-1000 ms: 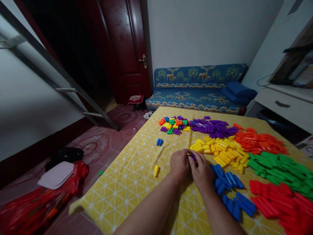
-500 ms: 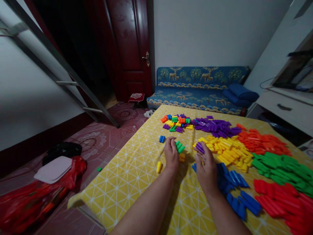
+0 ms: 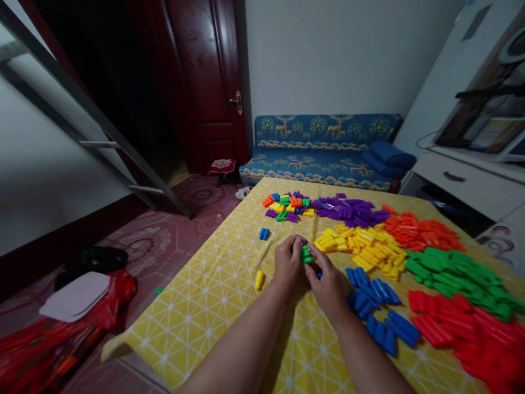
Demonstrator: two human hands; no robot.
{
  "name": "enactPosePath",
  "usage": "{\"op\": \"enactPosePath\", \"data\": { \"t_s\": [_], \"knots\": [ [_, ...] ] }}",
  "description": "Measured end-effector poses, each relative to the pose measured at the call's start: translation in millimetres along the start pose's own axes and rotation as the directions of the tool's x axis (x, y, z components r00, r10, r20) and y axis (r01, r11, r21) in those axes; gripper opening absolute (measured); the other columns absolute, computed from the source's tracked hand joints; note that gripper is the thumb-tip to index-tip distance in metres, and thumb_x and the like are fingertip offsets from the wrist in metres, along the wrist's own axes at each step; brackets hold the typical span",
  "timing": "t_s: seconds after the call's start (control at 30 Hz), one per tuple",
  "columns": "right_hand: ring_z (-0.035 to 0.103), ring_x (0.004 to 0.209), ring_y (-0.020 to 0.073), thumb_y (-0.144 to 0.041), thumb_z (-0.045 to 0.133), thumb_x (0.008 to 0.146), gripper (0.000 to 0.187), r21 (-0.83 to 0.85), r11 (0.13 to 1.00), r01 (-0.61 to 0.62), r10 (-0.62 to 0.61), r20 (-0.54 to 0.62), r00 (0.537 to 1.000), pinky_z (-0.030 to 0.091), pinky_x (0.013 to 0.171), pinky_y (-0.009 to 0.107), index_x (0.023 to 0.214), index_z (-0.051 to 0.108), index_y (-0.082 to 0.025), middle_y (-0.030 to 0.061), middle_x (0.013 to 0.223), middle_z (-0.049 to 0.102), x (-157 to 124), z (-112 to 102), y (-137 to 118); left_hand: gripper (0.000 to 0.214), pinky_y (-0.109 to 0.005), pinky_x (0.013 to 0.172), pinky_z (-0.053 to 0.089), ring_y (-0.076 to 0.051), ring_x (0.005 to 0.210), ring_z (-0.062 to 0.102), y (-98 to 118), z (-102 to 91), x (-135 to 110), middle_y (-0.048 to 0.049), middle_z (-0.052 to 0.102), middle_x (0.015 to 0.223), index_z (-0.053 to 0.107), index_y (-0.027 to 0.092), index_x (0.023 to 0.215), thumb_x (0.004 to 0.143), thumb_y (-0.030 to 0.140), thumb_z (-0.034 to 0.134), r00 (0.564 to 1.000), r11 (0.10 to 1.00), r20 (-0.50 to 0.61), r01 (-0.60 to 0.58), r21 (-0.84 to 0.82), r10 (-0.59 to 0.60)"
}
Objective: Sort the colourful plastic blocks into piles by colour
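My left hand [image 3: 287, 260] is closed around a few green plastic blocks [image 3: 305, 255] above the front part of the table. Right beside it, my right hand [image 3: 329, 282] meets those blocks with its fingertips pinched. A sliver of a purple block [image 3: 301, 238] shows between the fingers of both hands, mostly hidden. Whether the purple and green blocks are joined cannot be seen. Left of my hands lie a single yellow block [image 3: 259, 280] and a small pair of blue blocks [image 3: 264, 234]. Something blue shows partly behind my right fingers.
Sorted piles spread over the yellow tablecloth [image 3: 197, 306]: purple [image 3: 353, 210], yellow [image 3: 365, 246], orange [image 3: 422, 232], green [image 3: 463, 276], blue [image 3: 375, 301] and red [image 3: 471, 334]. A mixed-colour heap [image 3: 287, 205] lies farther back. Behind stands a blue sofa [image 3: 311, 158]; a ladder [image 3: 115, 145] leans left.
My right hand has moved left with the purple block and now meets the green blocks in my left hand. The view has turned slightly right.
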State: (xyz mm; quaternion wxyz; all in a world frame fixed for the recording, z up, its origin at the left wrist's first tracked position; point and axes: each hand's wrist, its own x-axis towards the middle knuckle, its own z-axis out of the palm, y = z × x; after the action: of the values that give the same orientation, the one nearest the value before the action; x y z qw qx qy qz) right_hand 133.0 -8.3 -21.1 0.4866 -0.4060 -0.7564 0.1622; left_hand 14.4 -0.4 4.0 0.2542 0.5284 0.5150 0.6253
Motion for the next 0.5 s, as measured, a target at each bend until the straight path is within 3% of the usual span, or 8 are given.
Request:
{"op": "enactPosePath", "data": {
  "t_s": [0.17, 0.33, 0.5],
  "knots": [
    [0.057, 0.121, 0.0232, -0.015, 0.050, 0.084, 0.048, 0.005, 0.997, 0.075, -0.075, -0.024, 0.997, 0.050, 0.102, 0.043, 0.131, 0.056, -0.025, 0.0085, 0.128, 0.061, 4.4, 0.2, -7.7, 0.023, -0.026, 0.079, 0.049, -0.016, 0.085, 0.065, -1.5, -0.7, -0.3, -0.0053, 0.072, 0.091, 0.068, 0.018, 0.096, 0.093, 0.026, 0.047, 1.000, 1.000, 0.019, -0.019, -0.002, 0.019],
    [0.062, 0.102, 0.0234, -0.024, 0.059, 0.085, 0.025, -0.009, 0.999, 0.050, -0.051, -0.156, 0.987, 0.055, 0.089, 0.040, 0.109, 0.066, -0.023, 0.0089, 0.107, 0.063, 6.5, -4.7, -14.7, 0.027, -0.026, 0.078, 0.051, -0.015, 0.084, 0.066, -6.7, -1.9, 0.8, -0.0056, 0.071, 0.089, 0.066, 0.017, 0.098, 0.095, 0.026, 0.041, 0.998, 0.998, -0.039, 0.038, -0.042, -0.039],
    [0.061, 0.099, 0.0231, -0.027, 0.061, 0.085, 0.019, -0.029, 1.000, 0.006, -0.014, -0.288, 0.957, 0.054, 0.082, 0.038, 0.103, 0.063, -0.021, 0.0090, 0.104, 0.062, 5.6, -15.6, -15.1, 0.023, -0.028, 0.081, 0.052, -0.016, 0.088, 0.067, -10.2, -2.0, 0.6, -0.0061, 0.073, 0.092, 0.067, 0.016, 0.096, 0.086, 0.013, 0.046, 0.998, 0.997, -0.034, 0.055, -0.052, -0.056]
  ]
}}
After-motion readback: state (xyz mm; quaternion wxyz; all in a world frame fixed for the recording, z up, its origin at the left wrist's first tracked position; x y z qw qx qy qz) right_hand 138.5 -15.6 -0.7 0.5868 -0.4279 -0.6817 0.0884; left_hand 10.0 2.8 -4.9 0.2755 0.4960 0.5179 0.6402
